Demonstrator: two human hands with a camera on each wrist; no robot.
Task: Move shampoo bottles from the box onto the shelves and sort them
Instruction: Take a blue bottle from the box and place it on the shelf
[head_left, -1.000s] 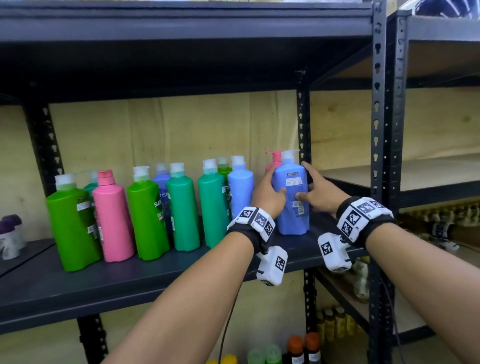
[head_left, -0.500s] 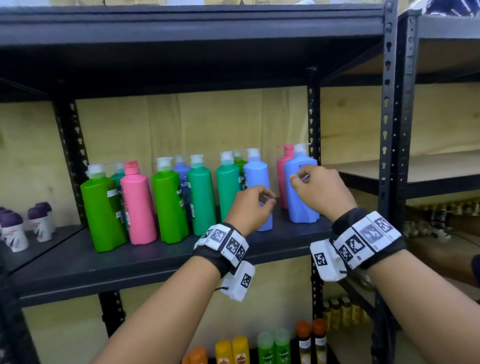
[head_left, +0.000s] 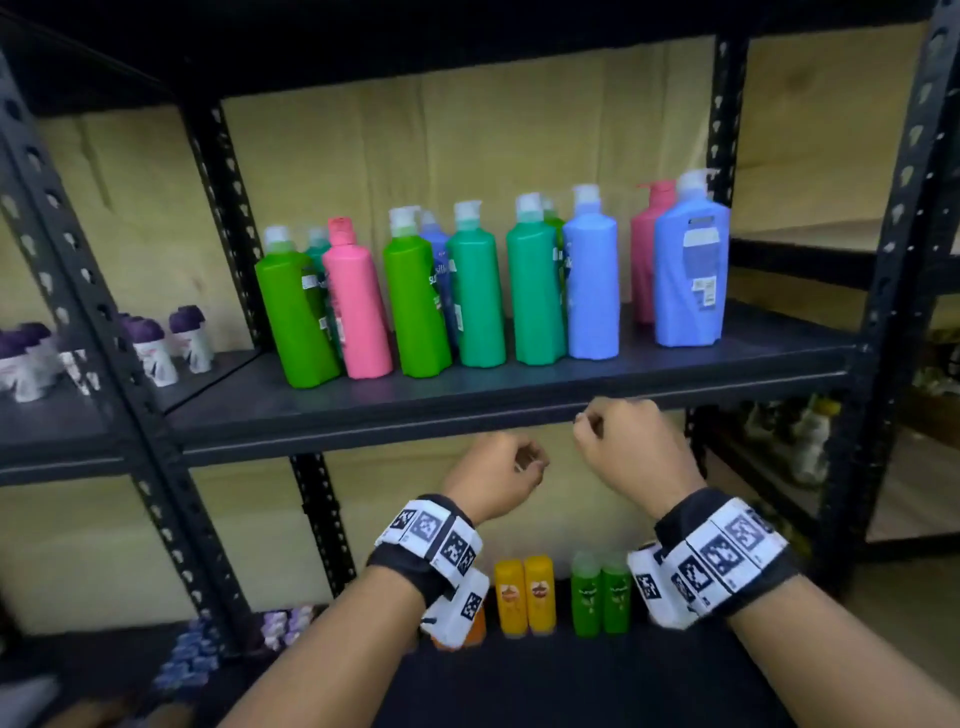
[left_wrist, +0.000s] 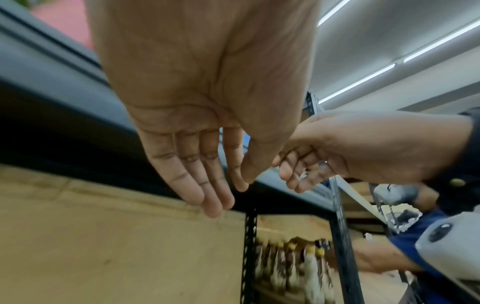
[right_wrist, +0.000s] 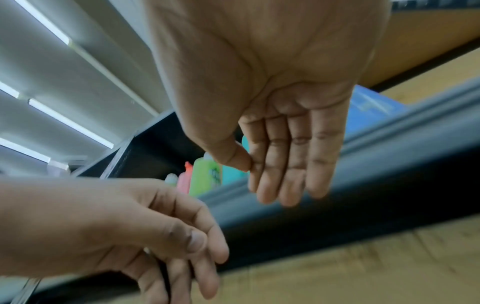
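A large blue pump bottle (head_left: 688, 275) stands at the right end of the black shelf board (head_left: 467, 405), in front of a pink pump bottle (head_left: 644, 249). To its left runs a row of several upright bottles, among them a light blue one (head_left: 592, 280), a teal one (head_left: 535, 291), a pink one (head_left: 358, 306) and a green one (head_left: 296, 322). My left hand (head_left: 498, 478) and right hand (head_left: 628, 447) hang empty just below the shelf's front edge, close together, with loosely curled fingers. The wrist views show each palm, left (left_wrist: 207, 164) and right (right_wrist: 285, 154), holding nothing. No box is in view.
Small purple-capped bottles (head_left: 156, 348) stand on the neighbouring shelf at left. Yellow (head_left: 524, 592) and green (head_left: 600, 592) small bottles stand on the lower shelf under my wrists. A black upright post (head_left: 893, 260) borders the shelf on the right. Another person's arm (left_wrist: 376, 261) reaches in beyond it.
Both hands let go of the blue pump bottle and dropped from the shelf to below its front edge. The bottle stays standing at the right end. My view has tilted downward.
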